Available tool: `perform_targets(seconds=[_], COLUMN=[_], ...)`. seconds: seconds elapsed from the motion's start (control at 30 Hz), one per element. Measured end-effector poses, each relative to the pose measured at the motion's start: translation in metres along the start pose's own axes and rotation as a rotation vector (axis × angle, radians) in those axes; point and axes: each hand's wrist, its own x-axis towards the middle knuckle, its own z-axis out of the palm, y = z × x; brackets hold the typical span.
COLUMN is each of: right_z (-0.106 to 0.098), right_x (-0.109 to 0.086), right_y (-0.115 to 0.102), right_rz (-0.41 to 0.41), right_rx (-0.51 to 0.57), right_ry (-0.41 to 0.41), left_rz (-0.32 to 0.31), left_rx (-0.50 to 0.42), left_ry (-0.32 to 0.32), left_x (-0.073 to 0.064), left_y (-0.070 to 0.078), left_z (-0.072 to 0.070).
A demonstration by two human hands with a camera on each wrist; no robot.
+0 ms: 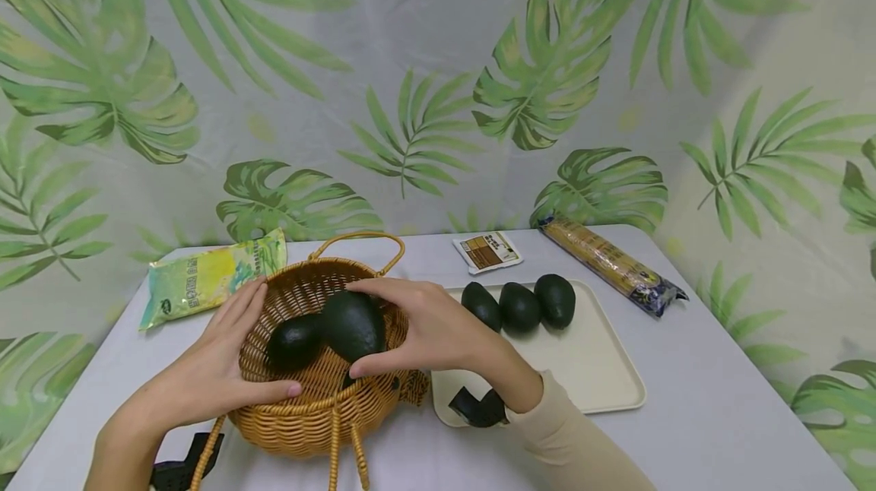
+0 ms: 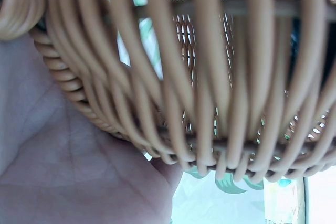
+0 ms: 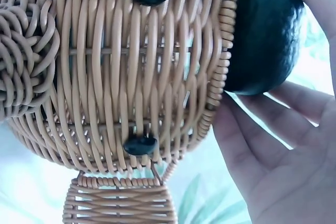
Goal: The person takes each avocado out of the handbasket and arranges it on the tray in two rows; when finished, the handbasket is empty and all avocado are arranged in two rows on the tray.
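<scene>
My right hand [image 1: 438, 324] holds a dark green avocado [image 1: 353, 325] between thumb and fingers at the right rim of a wicker basket [image 1: 301, 430]. Another avocado [image 1: 294, 343] lies inside, on the left. In the right wrist view, the held avocado [image 3: 265, 35] sticks out beyond the basket's rim, with fingertips along its side. My left hand [image 1: 198, 377] rests along the basket's left rim, fingers extended and thumb lying over the front rim. Its palm [image 2: 79, 145] sits against the rim in the left wrist view. Three avocados [image 1: 520, 308] stand in a row on a cream tray [image 1: 582, 369].
A yellow-green printed bag [image 1: 212, 278] lies behind the basket at left. Behind the tray are a small brown-and-white packet [image 1: 487, 251] and a long pack of noodles [image 1: 609, 263]. The basket's handle [image 1: 363, 235] rises at its back. A leaf-patterned cloth [image 1: 411, 134] hangs behind the table.
</scene>
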Motion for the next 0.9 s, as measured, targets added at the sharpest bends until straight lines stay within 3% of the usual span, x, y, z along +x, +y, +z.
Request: perform_targets(seconds=[0.37, 0.7, 0.9], right_z=[-0.01, -0.021, -0.023], right_x=[-0.019, -0.036, -0.044], right_y=[0.001, 0.002, 0.005], right_rz=[0.014, 0.042, 0.024], right_rx=[0.104, 0.115, 0.062], right_ry=[0.029, 0.035, 0.038], left_rz=[0.001, 0.006, 0.002], left_rx=[0.006, -0.005, 0.001], left_ry=[0.002, 0.004, 0.005], left_x=[0.001, 0.0, -0.001], left_y=[0.001, 0.001, 0.001], left_z=[-0.001, 0.001, 0.001])
